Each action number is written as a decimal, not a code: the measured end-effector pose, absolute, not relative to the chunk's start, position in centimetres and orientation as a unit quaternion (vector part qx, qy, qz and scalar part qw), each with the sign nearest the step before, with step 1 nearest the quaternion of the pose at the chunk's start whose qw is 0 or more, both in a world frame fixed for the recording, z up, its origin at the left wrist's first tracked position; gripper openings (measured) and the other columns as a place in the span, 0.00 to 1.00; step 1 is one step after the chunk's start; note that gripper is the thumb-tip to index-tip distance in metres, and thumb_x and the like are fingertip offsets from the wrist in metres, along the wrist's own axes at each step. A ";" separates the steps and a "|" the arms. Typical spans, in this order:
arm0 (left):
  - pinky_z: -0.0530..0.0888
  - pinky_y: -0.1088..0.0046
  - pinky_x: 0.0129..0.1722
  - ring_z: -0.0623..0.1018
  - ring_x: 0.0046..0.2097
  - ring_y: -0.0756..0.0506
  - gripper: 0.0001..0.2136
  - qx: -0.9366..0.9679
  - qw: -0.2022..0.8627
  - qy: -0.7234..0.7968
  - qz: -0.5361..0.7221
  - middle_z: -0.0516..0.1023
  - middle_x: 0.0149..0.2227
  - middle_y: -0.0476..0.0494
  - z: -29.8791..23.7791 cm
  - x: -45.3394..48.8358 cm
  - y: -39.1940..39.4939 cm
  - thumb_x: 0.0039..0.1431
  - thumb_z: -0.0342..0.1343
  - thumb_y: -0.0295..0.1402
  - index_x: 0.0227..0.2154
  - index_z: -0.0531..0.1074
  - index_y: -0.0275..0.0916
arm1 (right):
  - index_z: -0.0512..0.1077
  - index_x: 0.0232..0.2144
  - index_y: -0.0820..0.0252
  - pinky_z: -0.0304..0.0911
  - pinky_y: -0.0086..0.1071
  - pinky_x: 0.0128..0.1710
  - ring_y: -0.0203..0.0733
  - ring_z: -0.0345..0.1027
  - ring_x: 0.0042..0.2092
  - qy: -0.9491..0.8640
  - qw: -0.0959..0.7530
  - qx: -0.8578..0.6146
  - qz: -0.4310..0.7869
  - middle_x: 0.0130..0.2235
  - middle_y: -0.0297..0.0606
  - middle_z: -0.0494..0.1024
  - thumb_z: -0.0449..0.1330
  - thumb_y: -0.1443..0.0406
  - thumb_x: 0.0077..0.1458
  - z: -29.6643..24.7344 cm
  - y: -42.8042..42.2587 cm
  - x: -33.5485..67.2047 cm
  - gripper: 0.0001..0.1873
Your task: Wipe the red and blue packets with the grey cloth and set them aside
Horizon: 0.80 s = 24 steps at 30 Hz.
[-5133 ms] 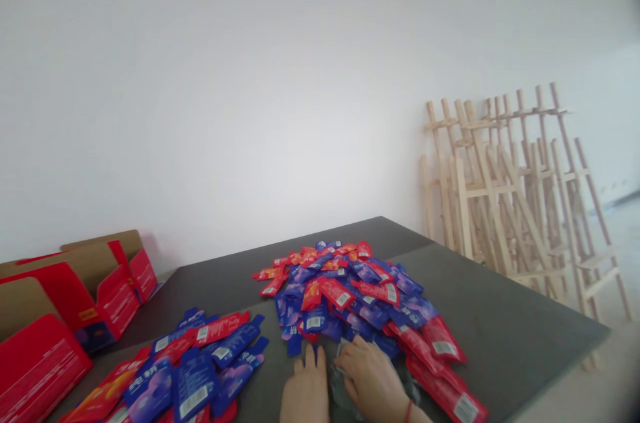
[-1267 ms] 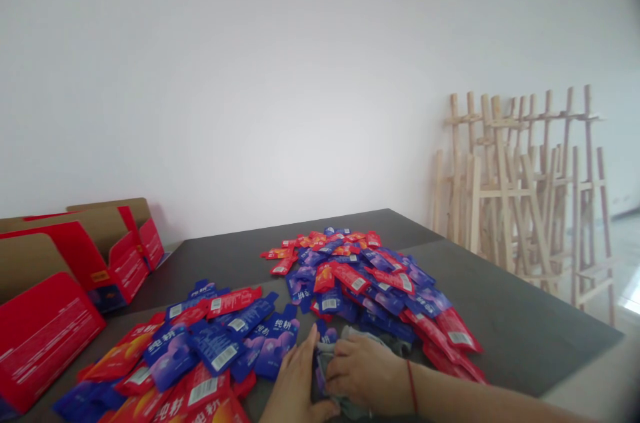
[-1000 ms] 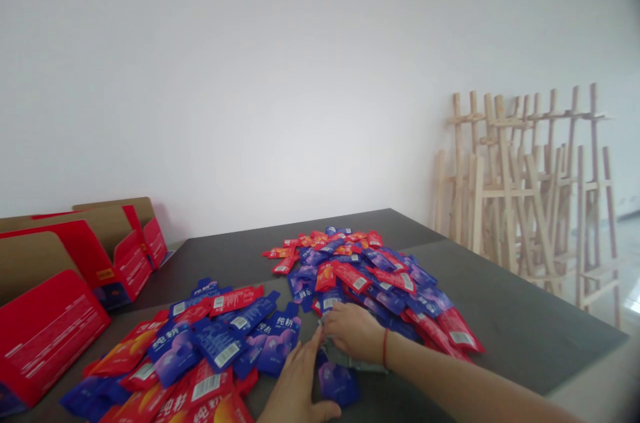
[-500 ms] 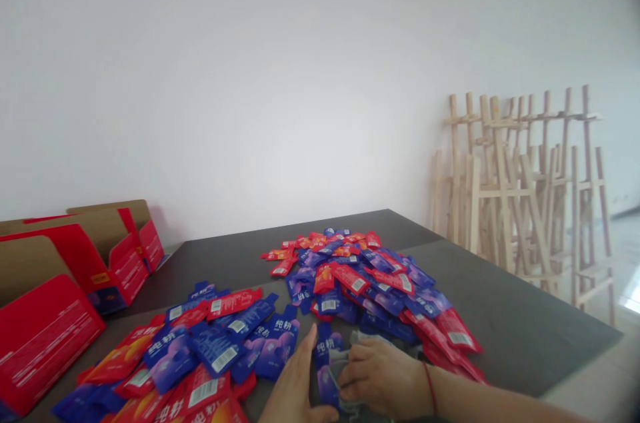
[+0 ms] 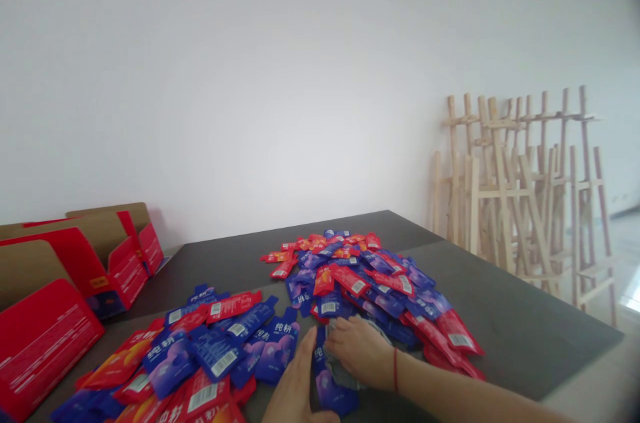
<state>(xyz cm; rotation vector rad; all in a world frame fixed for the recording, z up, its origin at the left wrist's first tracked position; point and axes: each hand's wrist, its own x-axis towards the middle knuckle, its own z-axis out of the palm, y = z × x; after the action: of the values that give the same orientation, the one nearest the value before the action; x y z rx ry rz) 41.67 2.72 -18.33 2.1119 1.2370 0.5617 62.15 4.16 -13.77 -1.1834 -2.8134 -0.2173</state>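
A blue-purple sachet (image 5: pixel 333 391) lies flat on the dark table (image 5: pixel 525 316), upright to me. My right hand (image 5: pixel 363 351) presses a crumpled grey cloth (image 5: pixel 345 378) onto its upper right part, fingers bent over the cloth. My left hand (image 5: pixel 295 386) lies along the sachet's left edge, fingers stretched out and thumb apart near its lower end. Whether the left hand touches the sachet I cannot tell. Left of that hand spreads a pile of red and blue sachets (image 5: pixel 215 350). Beyond both hands is a larger heap of sachets (image 5: pixel 370 276).
Red cardboard boxes (image 5: pixel 50 336) with brown insides stand along the table's left side. A white wall (image 5: pixel 300 76) rises behind the table. Several wooden easels (image 5: pixel 505 196) lean together at the right, past the table edge.
My right hand has slid the cloth up and slightly left over the sachet, showing more of the sachet's lower end. My left hand has hardly moved.
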 end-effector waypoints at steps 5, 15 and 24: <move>0.56 0.54 0.69 0.56 0.71 0.35 0.61 0.809 0.313 0.448 0.215 0.49 0.71 0.25 -18.6 41.7 3.2 0.31 0.72 0.20 0.69 0.43 0.34 | 0.72 0.47 0.57 0.60 0.38 0.37 0.43 0.68 0.44 -0.957 0.061 -0.274 -0.067 0.49 0.33 0.79 0.59 0.61 0.63 -14.2 1.2 63.9 0.12; 0.55 0.48 0.69 0.56 0.70 0.33 0.64 0.800 0.318 0.453 0.232 0.51 0.71 0.28 -18.5 41.7 2.8 0.33 0.72 0.22 0.71 0.36 0.42 | 0.75 0.37 0.63 0.60 0.37 0.35 0.48 0.69 0.44 -0.924 0.022 -0.374 -0.073 0.39 0.41 0.80 0.59 0.67 0.58 -13.2 6.4 61.2 0.06; 0.53 0.47 0.69 0.53 0.71 0.33 0.68 0.799 0.323 0.451 0.231 0.46 0.72 0.27 -19.2 41.7 3.4 0.32 0.71 0.22 0.70 0.28 0.44 | 0.74 0.35 0.60 0.57 0.39 0.31 0.45 0.65 0.44 -0.959 0.034 -0.252 -0.126 0.37 0.37 0.80 0.60 0.63 0.60 -13.5 5.5 61.3 0.06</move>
<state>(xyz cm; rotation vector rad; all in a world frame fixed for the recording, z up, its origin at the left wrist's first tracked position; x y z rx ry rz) 41.66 3.45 -19.17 2.0970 1.1840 0.6053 61.27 5.52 -13.49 -0.7734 -2.9489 -0.3876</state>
